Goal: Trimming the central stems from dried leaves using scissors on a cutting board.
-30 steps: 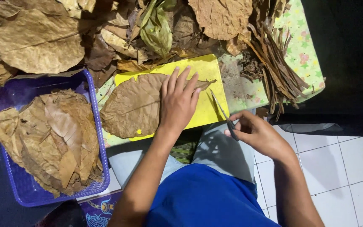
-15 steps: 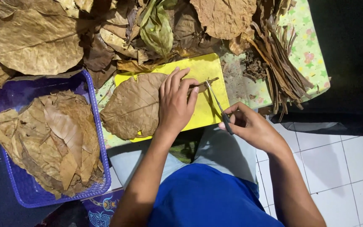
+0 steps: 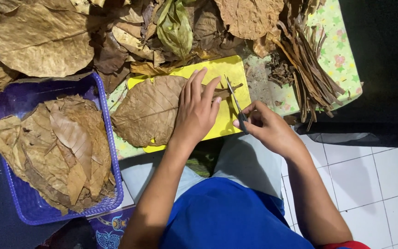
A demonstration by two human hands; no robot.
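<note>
Nearest the camera, the person's blue shirt (image 3: 226, 216) is filling the lower middle of the view, with both bare forearms reaching away from it. To the left, a purple plastic basket (image 3: 109, 152) is sitting on the floor, holding a loose stack of flat dried brown leaves (image 3: 56, 147). Further out, the left hand (image 3: 198, 113) is lying palm down with its fingers spread and pressing on the stem end of a large dried leaf (image 3: 150, 110), which is lying flat on a yellow cutting board (image 3: 229, 69). Just to the right, the right hand (image 3: 266, 127) is curling closed around the handles of a pair of scissors (image 3: 236, 103), whose blades are pointing away toward the leaf's stem (image 3: 229, 88) beside the left fingertips. Beyond the board, a bundle of stripped brown stems (image 3: 309, 69) is lying on a patterned green cloth (image 3: 342, 55), and a heap of more dried leaves (image 3: 42, 41) is spreading across the far edge.
</note>
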